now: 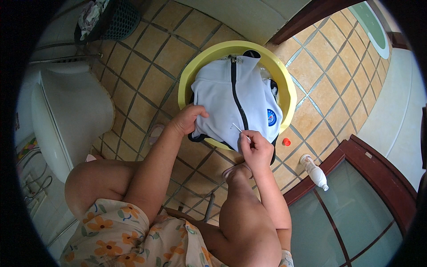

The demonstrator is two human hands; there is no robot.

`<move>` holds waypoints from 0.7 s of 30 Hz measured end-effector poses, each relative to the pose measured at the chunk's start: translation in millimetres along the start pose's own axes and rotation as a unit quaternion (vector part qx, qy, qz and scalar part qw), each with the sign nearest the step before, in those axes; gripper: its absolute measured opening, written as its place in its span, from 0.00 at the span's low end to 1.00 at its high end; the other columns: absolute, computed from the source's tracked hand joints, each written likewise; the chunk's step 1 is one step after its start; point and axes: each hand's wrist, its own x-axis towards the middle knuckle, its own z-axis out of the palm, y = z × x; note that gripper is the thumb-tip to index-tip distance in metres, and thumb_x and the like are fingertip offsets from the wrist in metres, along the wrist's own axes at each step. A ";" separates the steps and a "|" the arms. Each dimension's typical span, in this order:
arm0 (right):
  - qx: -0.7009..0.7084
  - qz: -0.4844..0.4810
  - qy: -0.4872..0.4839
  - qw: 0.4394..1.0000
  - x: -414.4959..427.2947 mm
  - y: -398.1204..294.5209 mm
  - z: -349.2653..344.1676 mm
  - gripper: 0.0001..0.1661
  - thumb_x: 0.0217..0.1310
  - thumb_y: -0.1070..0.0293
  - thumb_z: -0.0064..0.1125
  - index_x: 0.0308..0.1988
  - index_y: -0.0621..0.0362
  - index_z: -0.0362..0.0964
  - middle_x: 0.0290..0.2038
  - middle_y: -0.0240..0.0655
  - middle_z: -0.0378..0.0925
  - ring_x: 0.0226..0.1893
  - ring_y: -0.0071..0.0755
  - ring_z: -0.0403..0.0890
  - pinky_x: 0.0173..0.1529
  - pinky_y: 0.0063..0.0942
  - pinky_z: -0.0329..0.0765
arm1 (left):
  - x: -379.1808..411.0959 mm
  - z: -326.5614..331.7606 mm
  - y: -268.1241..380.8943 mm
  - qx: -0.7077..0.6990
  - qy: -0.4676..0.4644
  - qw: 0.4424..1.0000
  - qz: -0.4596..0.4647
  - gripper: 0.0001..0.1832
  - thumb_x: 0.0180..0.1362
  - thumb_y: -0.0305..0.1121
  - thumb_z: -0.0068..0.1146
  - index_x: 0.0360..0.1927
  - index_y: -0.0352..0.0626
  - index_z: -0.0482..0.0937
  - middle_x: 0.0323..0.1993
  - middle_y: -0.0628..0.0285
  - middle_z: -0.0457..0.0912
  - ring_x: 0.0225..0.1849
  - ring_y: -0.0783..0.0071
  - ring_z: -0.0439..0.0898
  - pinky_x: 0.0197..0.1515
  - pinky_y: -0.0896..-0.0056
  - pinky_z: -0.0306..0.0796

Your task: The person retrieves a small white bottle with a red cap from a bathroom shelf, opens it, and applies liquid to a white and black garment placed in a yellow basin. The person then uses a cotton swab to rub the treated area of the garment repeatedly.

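A white zip-up jacket (217, 93) with a black zip and a round blue badge lies spread over a yellow plastic basin (291, 96). At the jacket's left edge, my left hand (188, 120) grips the fabric between thumb and fingers. My right hand (257, 149) pinches a thin white cotton swab (237, 127) near the zip's lower end. The swab's tip is beside small dark marks on the white fabric. Some suds and wet cloth show in the basin beyond the jacket.
On the tiled floor to the right are a red cap (286, 142) and a white plastic bottle (314, 172), near a glazed door with a dark red frame (348, 150). A toilet (73, 110) stands at the left. Behind it is a green laundry basket (121, 21) holding cloth.
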 end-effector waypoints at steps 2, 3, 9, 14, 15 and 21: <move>0.001 -0.001 0.000 1.000 0.3 -0.3 -0.2 0.03 0.50 0.69 0.62 0.30 0.53 0.78 0.18 0.37 0.75 0.18 0.33 0.78 0.26 0.26 0.74 | 1.3 -1.3 -1.2 -0.004 -0.004 1.000 0.000 0.23 0.45 0.25 0.48 0.48 0.30 0.73 0.42 0.54 0.79 0.43 0.63 0.79 0.50 0.62 0.74; 0.002 -0.002 0.001 1.000 0.3 -0.3 0.2 0.03 0.50 0.69 0.63 0.30 0.53 0.78 0.18 0.36 0.75 0.18 0.33 0.78 0.26 0.26 0.74 | 1.0 -1.3 -0.8 -0.003 -0.003 1.000 0.000 0.23 0.45 0.25 0.48 0.48 0.30 0.73 0.42 0.54 0.79 0.43 0.62 0.79 0.50 0.62 0.74; -0.002 -0.009 0.002 1.000 0.1 0.3 0.5 0.04 0.50 0.70 0.62 0.30 0.53 0.78 0.18 0.36 0.75 0.18 0.32 0.77 0.25 0.25 0.74 | -0.4 1.3 0.1 0.002 0.004 1.000 -0.002 0.23 0.45 0.25 0.48 0.49 0.30 0.74 0.42 0.54 0.79 0.43 0.62 0.79 0.50 0.62 0.74; 0.002 -0.016 0.007 1.000 -0.3 -0.2 -0.3 0.04 0.50 0.70 0.62 0.30 0.53 0.78 0.19 0.36 0.75 0.17 0.33 0.77 0.25 0.26 0.73 | 0.9 -0.4 -0.5 -0.001 0.000 1.000 0.003 0.23 0.45 0.25 0.49 0.48 0.30 0.74 0.42 0.55 0.79 0.43 0.63 0.79 0.50 0.62 0.74; 0.008 -0.009 0.007 1.000 -0.2 -0.9 -0.4 0.03 0.50 0.70 0.62 0.30 0.53 0.78 0.19 0.36 0.75 0.18 0.33 0.77 0.25 0.26 0.73 | 1.3 -1.1 -0.8 -0.002 -0.001 1.000 0.003 0.23 0.45 0.25 0.49 0.48 0.30 0.74 0.42 0.55 0.79 0.43 0.63 0.79 0.50 0.62 0.74; -0.001 -0.011 0.006 1.000 -0.5 1.5 1.6 0.03 0.50 0.71 0.62 0.30 0.53 0.77 0.19 0.37 0.75 0.18 0.34 0.77 0.25 0.26 0.73 | 2.2 -1.9 -2.4 -0.001 0.008 1.000 0.004 0.22 0.45 0.25 0.49 0.47 0.30 0.75 0.41 0.55 0.80 0.42 0.64 0.79 0.49 0.64 0.74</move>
